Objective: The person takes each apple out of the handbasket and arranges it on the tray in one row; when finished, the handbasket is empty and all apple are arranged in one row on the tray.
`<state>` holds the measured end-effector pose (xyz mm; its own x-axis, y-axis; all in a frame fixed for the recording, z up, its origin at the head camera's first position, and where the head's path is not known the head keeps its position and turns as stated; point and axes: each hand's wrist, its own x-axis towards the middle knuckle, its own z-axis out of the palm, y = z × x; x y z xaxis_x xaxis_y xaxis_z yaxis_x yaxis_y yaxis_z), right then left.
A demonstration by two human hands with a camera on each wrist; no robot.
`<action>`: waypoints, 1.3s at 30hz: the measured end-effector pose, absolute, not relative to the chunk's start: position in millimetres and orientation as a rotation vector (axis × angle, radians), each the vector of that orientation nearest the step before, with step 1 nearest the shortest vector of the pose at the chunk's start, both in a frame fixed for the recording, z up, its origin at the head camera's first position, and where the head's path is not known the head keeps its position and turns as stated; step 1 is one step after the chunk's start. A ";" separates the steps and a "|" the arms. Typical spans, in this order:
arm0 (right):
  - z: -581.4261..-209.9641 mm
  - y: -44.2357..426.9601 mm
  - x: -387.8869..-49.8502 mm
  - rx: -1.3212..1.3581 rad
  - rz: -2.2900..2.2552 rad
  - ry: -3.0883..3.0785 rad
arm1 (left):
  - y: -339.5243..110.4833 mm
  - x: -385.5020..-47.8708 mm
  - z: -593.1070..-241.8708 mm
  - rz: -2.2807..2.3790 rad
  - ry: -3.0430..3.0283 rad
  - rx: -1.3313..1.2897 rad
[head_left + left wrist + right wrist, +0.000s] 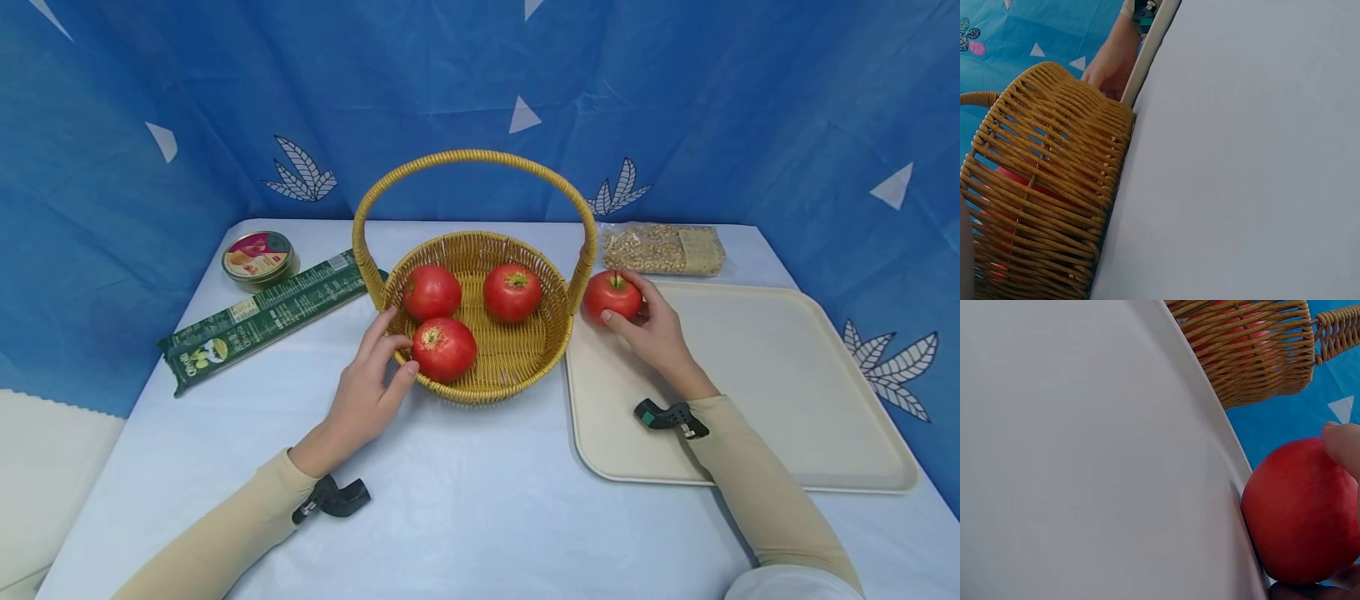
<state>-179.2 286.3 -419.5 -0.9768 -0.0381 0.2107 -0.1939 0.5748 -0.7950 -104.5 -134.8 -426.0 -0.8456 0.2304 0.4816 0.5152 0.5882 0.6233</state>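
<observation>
Room in basket (513, 354) beside 3 apples (444, 349)

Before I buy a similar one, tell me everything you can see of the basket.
The basket is round, golden-brown and open-topped, woven of wicker-like strands with gaps in its sides. One tall wrapped handle arches over it. It stands upright on the white table, close beside the tray. Three red apples lie inside. The left hand is at its left rim, its exact contact unclear.
</observation>
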 end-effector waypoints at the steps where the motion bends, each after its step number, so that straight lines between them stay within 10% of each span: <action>1: -419.7 286.1 -179.3 0.197 1.359 -2.630 | -135.0 -104.4 -426.4 -1.132 -2.470 -0.605; 39: -419.5 287.6 -179.7 0.188 1.338 -2.602 | -134.8 -103.4 -423.9 -1.139 -2.490 -0.598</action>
<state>-179.7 287.6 -419.5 -0.9701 -0.0174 0.2422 -0.2071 0.5801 -0.7878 -103.4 -134.8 -423.9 -0.8545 0.2332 0.4641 0.5037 0.5903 0.6308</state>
